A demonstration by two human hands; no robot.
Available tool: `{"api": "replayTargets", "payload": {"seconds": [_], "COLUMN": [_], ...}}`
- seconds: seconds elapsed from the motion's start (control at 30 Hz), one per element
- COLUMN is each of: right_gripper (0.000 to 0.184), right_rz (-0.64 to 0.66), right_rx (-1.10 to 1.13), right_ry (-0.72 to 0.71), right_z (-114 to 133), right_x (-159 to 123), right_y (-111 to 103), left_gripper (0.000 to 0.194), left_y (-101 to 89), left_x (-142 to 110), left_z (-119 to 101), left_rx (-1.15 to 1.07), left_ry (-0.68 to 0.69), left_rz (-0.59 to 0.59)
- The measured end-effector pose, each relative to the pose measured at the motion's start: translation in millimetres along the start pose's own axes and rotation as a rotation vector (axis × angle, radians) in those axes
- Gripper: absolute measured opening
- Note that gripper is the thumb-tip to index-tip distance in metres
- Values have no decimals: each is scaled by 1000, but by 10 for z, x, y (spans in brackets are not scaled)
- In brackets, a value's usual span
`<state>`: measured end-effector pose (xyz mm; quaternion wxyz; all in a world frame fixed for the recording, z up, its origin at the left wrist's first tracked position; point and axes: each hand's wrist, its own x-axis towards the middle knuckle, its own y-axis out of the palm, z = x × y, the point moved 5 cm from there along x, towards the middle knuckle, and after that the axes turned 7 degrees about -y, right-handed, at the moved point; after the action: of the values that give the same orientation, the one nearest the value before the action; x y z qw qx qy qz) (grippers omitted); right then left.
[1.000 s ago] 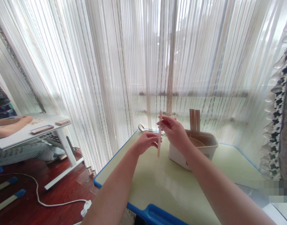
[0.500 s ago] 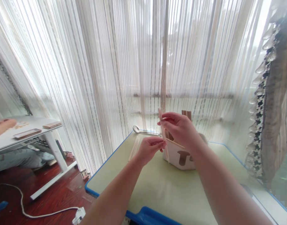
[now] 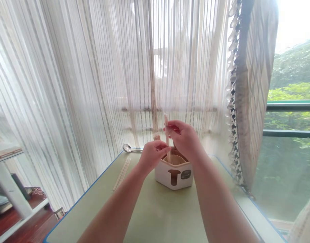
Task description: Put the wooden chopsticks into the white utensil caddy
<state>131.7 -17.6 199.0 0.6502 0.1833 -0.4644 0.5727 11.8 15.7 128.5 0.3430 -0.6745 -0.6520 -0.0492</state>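
Observation:
Pale wooden chopsticks (image 3: 166,135) stand nearly upright between my two hands. My right hand (image 3: 184,136) pinches them near the top. Lower down, my left hand (image 3: 155,155) has its thumb and fingers closed on the same chopsticks. Their lower ends are inside the front compartment of a white utensil holder (image 3: 161,173) with a brown inside. Behind my left hand, the tops of more chopsticks (image 3: 157,136) stick up from the holder. My hands hide much of the holder's back part.
Several loose pale chopsticks (image 3: 122,172) lie left of the holder on the light green, blue-edged table (image 3: 160,216). A slotted spoon (image 3: 127,147) rests at the table's back edge. Sheer curtains (image 3: 106,84) hang behind. Another white table (image 3: 15,192) stands at the far left.
The view has turned right. The chopsticks' lower ends, earlier in front of the holder's outer wall, are now inside its front compartment. Both hands still grip them.

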Motion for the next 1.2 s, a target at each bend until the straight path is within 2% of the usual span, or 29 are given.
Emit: {"api": "replayTargets", "payload": {"seconds": [0.17, 0.33, 0.43, 0.53, 0.63, 0.77, 0.93, 1.07, 1.2], "right_gripper": [10, 8, 8, 8, 13, 18, 16, 22, 24], "right_rz": [139, 274, 345, 333, 266, 180, 258, 317, 337], "right_rx": [-182, -229, -216, -217, -194, -236, -372, -382, -434], "right_ry": [-7, -22, 37, 60, 41, 25, 128, 121, 116], "right_z": [-261, -397, -436, -393, -280, -179, -215, -179, -226], "right_x": [30, 2, -29, -36, -31, -25, -38, -35, -1], "right_y": [23, 84, 152, 175, 158, 156, 245, 316, 398], "left_gripper": [14, 19, 20, 18, 16, 14, 13, 17, 13], "left_y": [97, 137, 149, 167, 175, 226, 203, 136, 127], "left_x": [-163, -218, -210, -195, -186, -185, -201, -186, -129], "left_z": [295, 295, 293, 332, 370, 356, 336, 381, 458], "left_rx": [207, 180, 189, 243, 337, 491, 499, 418, 442], "left_ry": [52, 98, 95, 88, 84, 138, 213, 268, 267], "left_rz": [-178, -214, -257, -279, -290, -194, -157, -245, -314]}}
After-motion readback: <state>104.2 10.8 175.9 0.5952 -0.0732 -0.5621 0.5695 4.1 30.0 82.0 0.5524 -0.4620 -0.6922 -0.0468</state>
